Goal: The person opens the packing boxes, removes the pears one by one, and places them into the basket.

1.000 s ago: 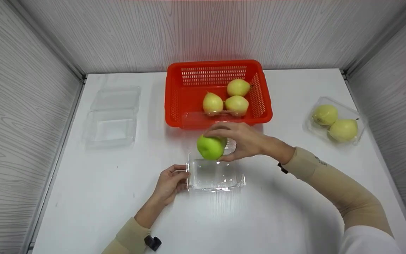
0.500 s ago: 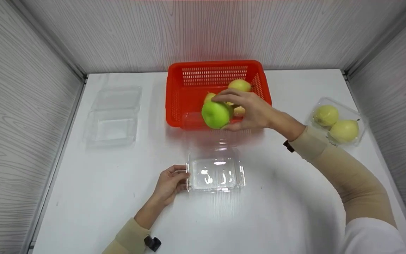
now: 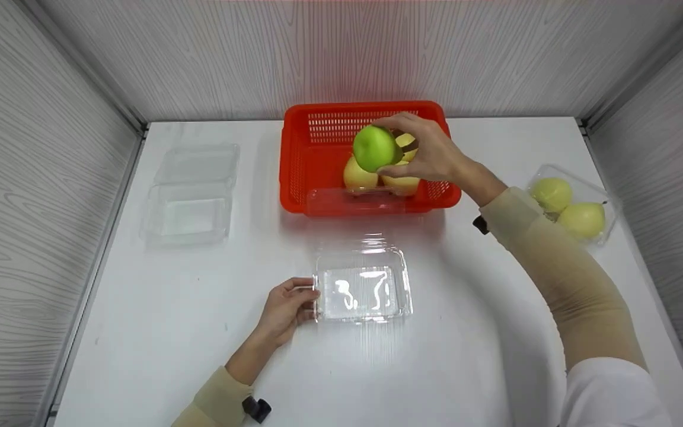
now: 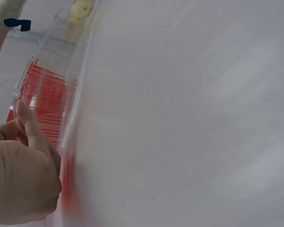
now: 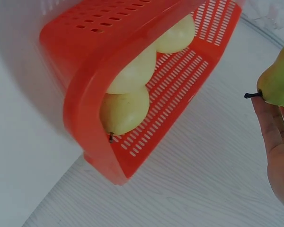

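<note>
A green pear [image 3: 374,148] is held up over the red basket [image 3: 291,157] by my right hand [image 3: 430,151], thumb below it and fingers above. Its dark stem shows in the right wrist view, where the pear [image 5: 281,78] is partly cut off by the frame edge. My left hand [image 3: 282,311] pinches the left rim of a clear plastic clamshell container [image 3: 359,299], which stands open with nothing in it; its raised lid [image 3: 356,203] overlaps the basket's front. Several yellow pears [image 3: 359,175] lie in the basket, partly hidden by the right hand and green pear.
A second open clear clamshell [image 3: 194,219] lies on the left of the white table [image 3: 246,255]. At the right, another clear container [image 3: 605,234] holds two yellow pears [image 3: 581,220]. Patterned grey panels enclose the table at the back and sides.
My right hand has lifted the green pear from above the clamshell, away from me and slightly right, to over the basket. The left hand and the container have stayed in place.
</note>
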`<state>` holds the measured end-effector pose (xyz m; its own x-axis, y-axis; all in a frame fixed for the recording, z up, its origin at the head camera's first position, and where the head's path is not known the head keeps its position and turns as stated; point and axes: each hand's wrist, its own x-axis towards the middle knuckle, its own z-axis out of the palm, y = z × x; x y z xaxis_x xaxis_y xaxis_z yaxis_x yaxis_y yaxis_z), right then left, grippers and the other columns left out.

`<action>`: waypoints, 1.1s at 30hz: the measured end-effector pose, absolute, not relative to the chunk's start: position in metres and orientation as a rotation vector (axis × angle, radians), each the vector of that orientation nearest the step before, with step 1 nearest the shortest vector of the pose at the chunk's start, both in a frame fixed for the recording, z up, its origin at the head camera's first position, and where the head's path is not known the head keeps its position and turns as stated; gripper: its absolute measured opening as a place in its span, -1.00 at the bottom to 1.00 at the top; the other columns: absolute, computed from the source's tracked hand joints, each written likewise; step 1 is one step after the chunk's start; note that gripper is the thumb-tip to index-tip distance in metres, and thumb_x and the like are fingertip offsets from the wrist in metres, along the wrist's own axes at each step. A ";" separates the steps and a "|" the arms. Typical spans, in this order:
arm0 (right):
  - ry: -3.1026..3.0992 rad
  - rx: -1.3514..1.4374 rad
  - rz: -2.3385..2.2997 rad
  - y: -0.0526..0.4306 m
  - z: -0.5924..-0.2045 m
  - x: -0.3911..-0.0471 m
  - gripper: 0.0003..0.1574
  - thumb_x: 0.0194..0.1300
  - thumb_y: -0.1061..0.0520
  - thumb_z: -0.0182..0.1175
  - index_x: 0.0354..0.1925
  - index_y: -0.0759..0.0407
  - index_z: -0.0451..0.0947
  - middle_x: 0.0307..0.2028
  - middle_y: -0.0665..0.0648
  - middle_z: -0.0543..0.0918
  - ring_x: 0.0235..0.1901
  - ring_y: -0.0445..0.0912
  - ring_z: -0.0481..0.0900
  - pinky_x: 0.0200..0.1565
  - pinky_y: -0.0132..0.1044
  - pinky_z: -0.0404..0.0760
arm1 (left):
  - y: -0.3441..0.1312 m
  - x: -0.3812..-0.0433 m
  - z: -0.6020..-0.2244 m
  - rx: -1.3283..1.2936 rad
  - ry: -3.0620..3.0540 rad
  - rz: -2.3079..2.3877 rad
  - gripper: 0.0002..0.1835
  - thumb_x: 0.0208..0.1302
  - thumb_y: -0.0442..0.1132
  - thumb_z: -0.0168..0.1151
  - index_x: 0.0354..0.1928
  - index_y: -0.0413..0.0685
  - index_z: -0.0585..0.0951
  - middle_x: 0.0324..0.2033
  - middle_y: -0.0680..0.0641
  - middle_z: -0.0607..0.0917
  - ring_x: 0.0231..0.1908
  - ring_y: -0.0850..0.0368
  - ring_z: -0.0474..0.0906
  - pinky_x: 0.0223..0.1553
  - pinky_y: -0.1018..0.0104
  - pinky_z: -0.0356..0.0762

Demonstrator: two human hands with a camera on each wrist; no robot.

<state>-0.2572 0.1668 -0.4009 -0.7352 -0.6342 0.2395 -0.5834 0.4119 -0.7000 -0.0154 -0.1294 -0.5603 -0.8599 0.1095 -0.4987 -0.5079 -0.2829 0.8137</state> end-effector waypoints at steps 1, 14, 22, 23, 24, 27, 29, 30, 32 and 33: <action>2.592 -1.104 -1.230 0.166 -0.404 -0.261 -0.10 0.15 -0.03 0.61 0.42 -0.11 0.51 0.23 0.03 0.63 0.16 -0.09 0.60 -0.02 0.01 0.85 | -0.129 -0.016 -0.560 -0.496 1.577 2.188 -0.65 0.38 -0.44 0.27 0.16 -0.34 0.50 -0.32 -0.03 0.74 -0.43 0.21 0.65 -0.42 0.48 0.71; 2.588 -1.036 -1.018 0.143 -0.435 -0.278 -0.09 0.21 -0.10 0.56 0.45 -0.03 0.46 0.27 0.07 0.63 0.19 0.00 0.60 0.08 -0.08 0.81 | -0.129 -0.015 -0.560 -0.522 1.605 2.168 -0.64 0.36 -0.43 0.31 0.15 -0.34 0.51 -0.33 -0.01 0.76 -0.42 0.21 0.66 -0.43 0.47 0.69; 2.564 -0.977 -0.893 0.125 -0.440 -0.279 -0.04 0.17 -0.21 0.57 0.46 -0.12 0.45 0.30 0.03 0.62 0.19 0.00 0.60 0.21 -0.04 0.72 | -0.129 -0.015 -0.561 -0.515 1.593 2.182 -0.65 0.36 -0.43 0.32 0.13 -0.33 0.51 -0.33 0.01 0.75 -0.43 0.23 0.65 -0.43 0.47 0.70; 2.549 -0.975 -0.892 0.123 -0.441 -0.279 -0.03 0.17 -0.21 0.58 0.46 -0.12 0.45 0.30 0.02 0.62 0.19 0.00 0.59 0.22 -0.04 0.72 | -0.129 -0.015 -0.561 -0.516 1.592 2.183 -0.65 0.36 -0.43 0.32 0.12 -0.33 0.51 -0.33 0.01 0.75 -0.43 0.23 0.65 -0.43 0.47 0.70; 2.541 -0.978 -0.886 0.120 -0.441 -0.279 -0.03 0.16 -0.22 0.58 0.46 -0.14 0.45 0.29 0.01 0.62 0.18 -0.01 0.59 0.23 -0.03 0.71 | -0.129 -0.015 -0.561 -0.517 1.590 2.185 -0.65 0.35 -0.43 0.32 0.12 -0.33 0.51 -0.34 0.00 0.75 -0.43 0.22 0.66 -0.43 0.47 0.70; 2.517 -0.977 -0.879 0.112 -0.442 -0.278 -0.05 0.15 -0.22 0.59 0.44 -0.19 0.47 0.26 -0.03 0.63 0.15 -0.04 0.57 0.20 -0.06 0.70 | -0.129 -0.015 -0.562 -0.515 1.590 2.186 -0.64 0.35 -0.43 0.32 0.13 -0.33 0.51 -0.33 0.00 0.76 -0.43 0.22 0.67 -0.42 0.46 0.71; 2.498 -0.960 -0.885 0.108 -0.442 -0.278 -0.07 0.14 -0.20 0.59 0.43 -0.22 0.48 0.24 -0.04 0.63 0.14 -0.05 0.57 0.19 -0.09 0.69 | -0.129 -0.015 -0.562 -0.510 1.591 2.181 -0.64 0.36 -0.43 0.31 0.15 -0.33 0.50 -0.30 -0.01 0.76 -0.42 0.22 0.68 -0.41 0.45 0.72; 2.488 -0.945 -0.887 0.106 -0.443 -0.278 -0.07 0.14 -0.19 0.60 0.43 -0.23 0.49 0.23 -0.05 0.63 0.14 -0.05 0.57 0.19 -0.11 0.68 | -0.130 -0.015 -0.562 -0.509 1.592 2.176 -0.64 0.36 -0.42 0.30 0.15 -0.32 0.50 -0.29 -0.01 0.77 -0.42 0.22 0.68 -0.41 0.45 0.72; 2.467 -0.907 -0.894 0.103 -0.443 -0.277 -0.08 0.14 -0.18 0.60 0.42 -0.24 0.49 0.21 -0.06 0.63 0.15 -0.05 0.57 0.18 -0.15 0.67 | -0.130 -0.015 -0.562 -0.510 1.602 2.163 -0.64 0.37 -0.42 0.29 0.16 -0.31 0.51 -0.26 -0.02 0.77 -0.40 0.22 0.68 -0.39 0.45 0.73; 2.452 -0.886 -0.898 0.102 -0.444 -0.276 -0.08 0.14 -0.17 0.61 0.42 -0.25 0.50 0.21 -0.07 0.62 0.16 -0.04 0.56 0.19 -0.16 0.67 | -0.130 -0.015 -0.562 -0.510 1.607 2.159 -0.64 0.37 -0.41 0.29 0.16 -0.30 0.51 -0.26 -0.02 0.78 -0.40 0.22 0.68 -0.39 0.45 0.73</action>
